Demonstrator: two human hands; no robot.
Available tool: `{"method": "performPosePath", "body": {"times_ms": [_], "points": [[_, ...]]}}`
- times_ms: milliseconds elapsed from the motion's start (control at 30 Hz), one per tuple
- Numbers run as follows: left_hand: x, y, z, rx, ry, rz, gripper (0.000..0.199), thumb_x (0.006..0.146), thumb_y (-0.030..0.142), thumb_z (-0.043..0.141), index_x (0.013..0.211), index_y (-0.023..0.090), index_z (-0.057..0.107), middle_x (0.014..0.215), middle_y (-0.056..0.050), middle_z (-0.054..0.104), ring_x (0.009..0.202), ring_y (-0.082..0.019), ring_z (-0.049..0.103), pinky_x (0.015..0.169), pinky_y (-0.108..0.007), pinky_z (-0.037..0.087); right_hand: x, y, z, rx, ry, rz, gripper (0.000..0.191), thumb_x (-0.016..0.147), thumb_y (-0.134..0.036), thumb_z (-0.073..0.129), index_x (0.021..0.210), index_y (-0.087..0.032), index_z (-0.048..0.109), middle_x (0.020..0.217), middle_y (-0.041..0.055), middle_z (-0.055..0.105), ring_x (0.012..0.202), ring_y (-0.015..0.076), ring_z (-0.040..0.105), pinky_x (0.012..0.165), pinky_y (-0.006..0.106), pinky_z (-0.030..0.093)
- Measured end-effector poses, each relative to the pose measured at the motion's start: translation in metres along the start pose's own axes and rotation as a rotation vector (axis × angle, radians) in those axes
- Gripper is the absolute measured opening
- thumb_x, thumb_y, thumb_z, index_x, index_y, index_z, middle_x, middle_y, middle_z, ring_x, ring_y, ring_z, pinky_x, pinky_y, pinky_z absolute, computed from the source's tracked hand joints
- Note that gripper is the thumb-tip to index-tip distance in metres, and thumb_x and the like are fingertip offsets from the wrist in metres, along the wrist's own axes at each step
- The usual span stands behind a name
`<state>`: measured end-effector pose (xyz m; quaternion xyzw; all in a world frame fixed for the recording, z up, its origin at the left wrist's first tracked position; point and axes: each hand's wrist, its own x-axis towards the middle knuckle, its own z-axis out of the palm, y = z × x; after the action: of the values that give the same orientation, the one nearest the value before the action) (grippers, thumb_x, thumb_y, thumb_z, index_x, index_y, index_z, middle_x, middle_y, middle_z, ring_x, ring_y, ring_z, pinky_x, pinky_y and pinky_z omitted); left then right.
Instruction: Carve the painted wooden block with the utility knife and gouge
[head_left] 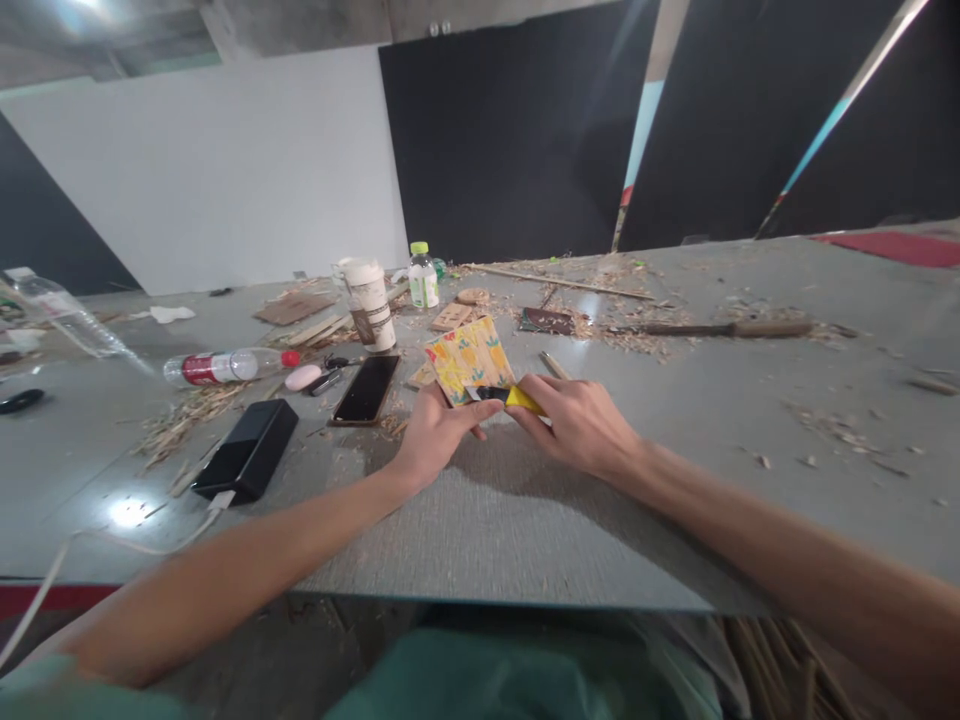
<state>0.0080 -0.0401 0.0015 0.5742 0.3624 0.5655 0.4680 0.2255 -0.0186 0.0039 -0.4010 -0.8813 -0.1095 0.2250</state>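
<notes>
My left hand [437,432] grips the lower edge of a square wooden board [472,352] painted with a yellow, red and green pattern. The board is held tilted above the table. In my right hand [577,418] is a utility knife [523,401] with a yellow and black handle. Its blade lies across the lower part of the board's painted face. My left thumb rests against the black front part of the knife. Most of the fingers of my left hand are hidden behind the board.
Left of my hands lie a phone [366,390] and a black power bank [247,450] with a white cable. Behind stand a paper cup [369,308] and a green-capped bottle [423,277]. A red-capped bottle [232,366] lies sideways. A long-handled tool [750,329] lies right among wood shavings.
</notes>
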Motion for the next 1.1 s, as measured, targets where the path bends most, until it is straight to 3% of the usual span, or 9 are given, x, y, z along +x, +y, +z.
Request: {"method": "performPosePath", "body": {"times_ms": [367, 500, 833, 1100], "points": [[0.003, 0.000, -0.003, -0.006, 0.008, -0.015, 0.034, 0.080, 0.038, 0.093, 0.104, 0.018, 0.080, 0.100, -0.008, 0.079, 0.072, -0.015, 0.065, 0.048, -0.022, 0.054, 0.001, -0.002, -0.001, -0.098, 0.117, -0.033, 0.031, 0.107, -0.048, 0.067, 0.107, -0.017, 0.068, 0.094, 0.0007, 0.068, 0.076, 0.0140, 0.065, 0.069, 0.031, 0.057], [0.006, -0.003, -0.003, -0.026, -0.001, -0.031, 0.032, 0.078, 0.039, 0.094, 0.100, 0.019, 0.080, 0.096, -0.007, 0.078, 0.070, -0.015, 0.064, 0.047, -0.023, 0.053, 0.003, 0.002, -0.003, -0.105, 0.092, -0.037, 0.031, 0.107, -0.048, 0.067, 0.109, -0.017, 0.069, 0.094, 0.0007, 0.069, 0.076, 0.0140, 0.065, 0.069, 0.031, 0.058], [0.006, -0.005, -0.003, -0.075, -0.047, -0.079, 0.048, 0.072, 0.037, 0.099, 0.111, 0.018, 0.080, 0.103, -0.006, 0.079, 0.069, -0.013, 0.064, 0.046, -0.021, 0.054, 0.004, 0.006, -0.009, -0.109, 0.012, -0.044, 0.033, 0.106, -0.050, 0.068, 0.114, -0.017, 0.070, 0.097, 0.0013, 0.070, 0.075, 0.0138, 0.066, 0.069, 0.032, 0.059], [0.005, -0.006, -0.002, -0.069, -0.064, -0.092, 0.047, 0.073, 0.041, 0.098, 0.110, 0.018, 0.080, 0.104, -0.007, 0.079, 0.069, -0.013, 0.064, 0.047, -0.022, 0.053, 0.004, 0.005, -0.012, -0.111, 0.006, -0.029, 0.034, 0.106, -0.051, 0.068, 0.112, -0.018, 0.069, 0.095, 0.0009, 0.069, 0.075, 0.0139, 0.065, 0.069, 0.032, 0.058]]}}
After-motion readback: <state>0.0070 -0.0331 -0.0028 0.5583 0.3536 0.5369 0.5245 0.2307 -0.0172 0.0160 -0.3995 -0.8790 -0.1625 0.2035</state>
